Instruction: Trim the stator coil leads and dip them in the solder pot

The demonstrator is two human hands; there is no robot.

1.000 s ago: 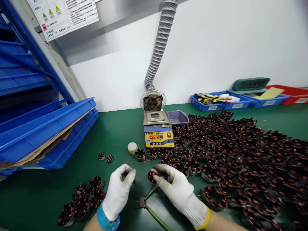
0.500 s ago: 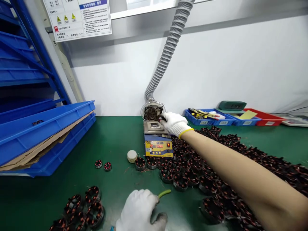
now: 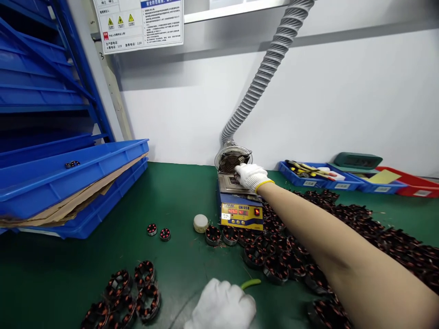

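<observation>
My right hand (image 3: pixel 252 177), in a white knitted glove, reaches over the open top of a yellow-and-blue solder pot (image 3: pixel 241 215) with lit red digits. Its fingers are pinched; the glove hides most of what they hold. A round fume hood (image 3: pixel 230 160) stands right behind the pot. Low in the view my left hand (image 3: pixel 222 305), also gloved, is closed in a fist. A green curved handle (image 3: pixel 251 283) sticks out past its knuckles; the rest of that tool is hidden. Wound motor stators (image 3: pixel 276 268) crowd the pot's front and right side.
Two small stators (image 3: pixel 165 234) lie left of a round whitish block (image 3: pixel 200 223). Larger stators (image 3: pixel 148 301) form a group at lower left. Blue trays (image 3: pixel 68 183) are stacked at left. Tool bins (image 3: pixel 343 183) line the wall, near a grey hose (image 3: pixel 264 77).
The view has swung left, so things sit further right. My left thumb, spread before, has closed in. My right fingers have stayed over the pot.
</observation>
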